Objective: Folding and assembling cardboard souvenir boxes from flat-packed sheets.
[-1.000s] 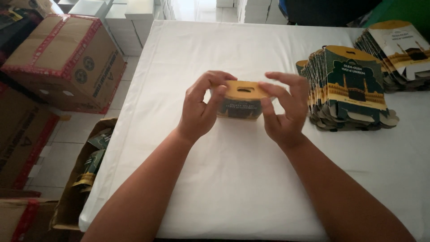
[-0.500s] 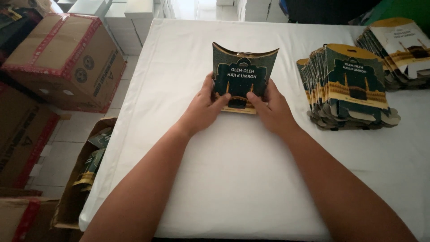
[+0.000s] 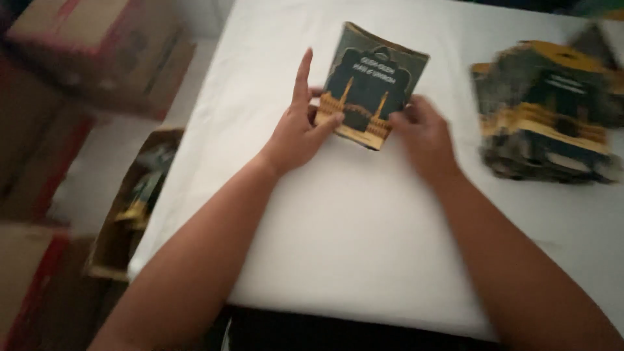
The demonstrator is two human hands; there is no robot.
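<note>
Both hands are pinching the lower edge of a flat cardboard packet (image 3: 372, 83), which is lying on the white table (image 3: 364, 247) just beyond the fingertips. Left hand (image 3: 300, 127) is gripping the packet's lower left corner: the thumb is pressing down on top of the printed face, the forefinger is pointing straight up and away from the card, and the other fingers are curling beneath or beside the edge. Right hand (image 3: 421, 133) is resting on the lower right corner with its fingers bent over the edge; motion blur is hiding how tightly it is closing.

Dark green and glossy, the packet is carrying gold and yellow artwork, its top edge is curving inward, and its sides are tapering slightly towards the hands. It is sitting tilted, the upper end leaning to the right.

To the right of the grip, well apart, a fanned stack of similar flat packets (image 3: 549, 114) is lying on the same smooth cloth-like surface. To the left of the grip, off the table and lower, brown corrugated cartons (image 3: 97, 49) are standing, and an open carton (image 3: 133, 195) is holding more dark goods.
</note>
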